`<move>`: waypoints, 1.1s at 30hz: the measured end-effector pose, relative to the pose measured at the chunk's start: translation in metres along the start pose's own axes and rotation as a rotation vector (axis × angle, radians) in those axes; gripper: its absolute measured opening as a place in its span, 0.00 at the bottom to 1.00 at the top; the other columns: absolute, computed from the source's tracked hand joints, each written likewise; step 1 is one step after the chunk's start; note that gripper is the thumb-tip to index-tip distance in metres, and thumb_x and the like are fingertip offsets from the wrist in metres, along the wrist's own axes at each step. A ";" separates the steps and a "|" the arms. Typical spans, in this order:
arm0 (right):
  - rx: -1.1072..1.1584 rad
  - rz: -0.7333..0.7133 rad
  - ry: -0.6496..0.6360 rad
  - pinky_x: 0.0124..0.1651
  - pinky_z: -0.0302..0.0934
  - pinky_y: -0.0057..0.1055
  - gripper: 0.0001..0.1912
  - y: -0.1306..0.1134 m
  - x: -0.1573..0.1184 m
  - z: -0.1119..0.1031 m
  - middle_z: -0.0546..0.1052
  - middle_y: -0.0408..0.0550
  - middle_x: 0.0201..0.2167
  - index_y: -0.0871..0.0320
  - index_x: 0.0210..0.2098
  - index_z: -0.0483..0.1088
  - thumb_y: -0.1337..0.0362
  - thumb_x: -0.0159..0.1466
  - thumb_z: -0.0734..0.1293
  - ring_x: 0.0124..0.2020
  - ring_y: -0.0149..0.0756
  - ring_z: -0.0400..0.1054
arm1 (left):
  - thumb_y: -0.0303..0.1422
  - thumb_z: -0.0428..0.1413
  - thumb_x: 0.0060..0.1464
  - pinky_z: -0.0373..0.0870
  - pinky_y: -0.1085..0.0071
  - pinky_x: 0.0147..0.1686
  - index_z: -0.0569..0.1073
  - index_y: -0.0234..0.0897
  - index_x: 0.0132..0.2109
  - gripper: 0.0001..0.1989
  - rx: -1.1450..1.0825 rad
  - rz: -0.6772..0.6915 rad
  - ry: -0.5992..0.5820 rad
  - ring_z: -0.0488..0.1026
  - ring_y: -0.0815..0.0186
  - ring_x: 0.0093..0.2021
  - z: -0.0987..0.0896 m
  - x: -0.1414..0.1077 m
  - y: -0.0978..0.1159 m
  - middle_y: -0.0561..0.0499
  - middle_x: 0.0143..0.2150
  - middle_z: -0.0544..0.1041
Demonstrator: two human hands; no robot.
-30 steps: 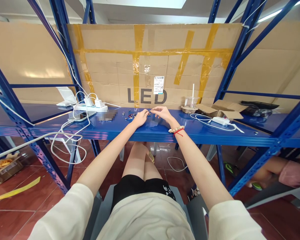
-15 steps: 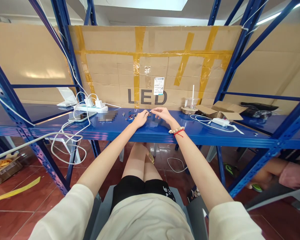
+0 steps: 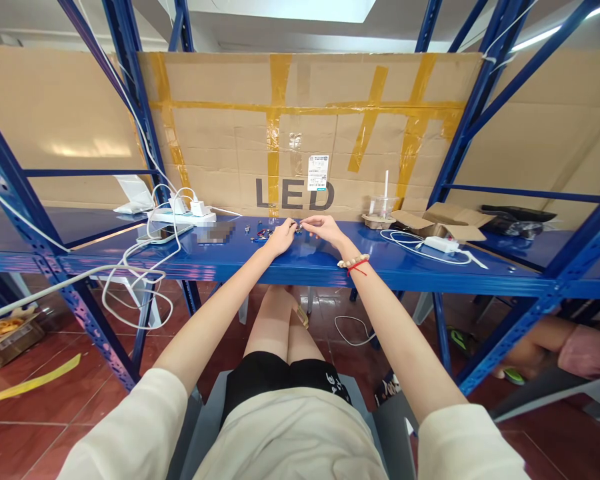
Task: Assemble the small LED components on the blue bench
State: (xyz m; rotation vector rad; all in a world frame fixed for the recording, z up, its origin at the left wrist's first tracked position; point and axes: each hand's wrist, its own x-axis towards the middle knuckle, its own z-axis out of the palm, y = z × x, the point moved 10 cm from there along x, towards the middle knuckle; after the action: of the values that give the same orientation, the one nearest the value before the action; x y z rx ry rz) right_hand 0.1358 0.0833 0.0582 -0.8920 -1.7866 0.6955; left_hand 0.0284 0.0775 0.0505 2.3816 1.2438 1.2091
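Note:
My left hand [image 3: 283,239] is closed above the blue shelf top [image 3: 220,260], its fingers curled around something too small to name. Close by on the right, my right hand [image 3: 326,229] pinches with thumb and forefinger. A small shiny metallic piece [image 3: 299,228] shows between the fingertips of both hands; its kind cannot be made out. Just left of my left hand lies a little group of small parts [image 3: 263,235], some red, blue and metallic. A beaded bracelet [image 3: 354,261] with a red string circles my right wrist.
A white power strip [image 3: 180,217] with plugs and looping cables stands at left, near a phone [image 3: 166,232]. At right are a plastic cup [image 3: 381,207] with a straw, an open cardboard box [image 3: 447,220] and a white adapter [image 3: 441,245]. A taped cardboard sheet [image 3: 220,147] forms the back.
The fingertips of my right hand have shifted slightly left, closer to my left hand and the small metallic piece. My left hand stays in nearly the same place.

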 end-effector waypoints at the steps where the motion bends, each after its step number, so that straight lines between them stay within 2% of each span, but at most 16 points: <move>1: 0.003 -0.011 -0.031 0.18 0.53 0.21 0.19 0.000 0.000 0.004 0.74 0.47 0.26 0.62 0.33 0.73 0.55 0.47 0.70 0.19 0.24 0.61 | 0.36 0.39 0.58 0.61 0.69 0.36 0.64 0.37 0.38 0.11 0.000 0.010 -0.009 0.66 0.66 0.30 0.001 0.000 0.001 0.52 0.26 0.68; 4: 0.017 -0.023 -0.078 0.19 0.53 0.21 0.19 0.000 0.000 0.010 0.74 0.46 0.24 0.62 0.31 0.72 0.55 0.45 0.71 0.19 0.24 0.61 | 0.36 0.40 0.58 0.61 0.70 0.36 0.64 0.37 0.37 0.11 -0.006 0.045 -0.028 0.66 0.67 0.30 0.001 0.000 0.006 0.52 0.25 0.68; 11: 0.062 -0.032 0.084 0.20 0.53 0.21 0.19 -0.009 -0.001 -0.006 0.74 0.47 0.29 0.62 0.35 0.71 0.56 0.48 0.70 0.19 0.23 0.60 | 0.36 0.40 0.58 0.61 0.71 0.36 0.64 0.37 0.37 0.11 -0.035 0.082 -0.024 0.66 0.68 0.30 0.001 0.000 0.010 0.53 0.25 0.68; 19: 0.094 -0.016 0.053 0.21 0.54 0.22 0.21 -0.008 -0.002 -0.003 0.74 0.48 0.27 0.64 0.36 0.73 0.55 0.47 0.71 0.20 0.23 0.59 | 0.35 0.41 0.57 0.61 0.72 0.37 0.64 0.37 0.37 0.10 -0.110 0.150 -0.010 0.66 0.68 0.29 -0.002 -0.003 0.018 0.54 0.22 0.67; 33: 0.069 0.023 -0.055 0.19 0.53 0.20 0.20 -0.005 -0.003 0.009 0.75 0.49 0.30 0.62 0.35 0.74 0.53 0.49 0.69 0.23 0.25 0.61 | 0.35 0.44 0.56 0.61 0.72 0.34 0.66 0.37 0.38 0.09 -0.037 0.123 0.027 0.67 0.67 0.29 -0.011 -0.007 0.016 0.53 0.25 0.71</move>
State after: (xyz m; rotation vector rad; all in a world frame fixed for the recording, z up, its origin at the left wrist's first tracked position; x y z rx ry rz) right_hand 0.1267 0.0776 0.0574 -0.8554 -1.7923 0.7991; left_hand 0.0276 0.0606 0.0615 2.4546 1.0871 1.2914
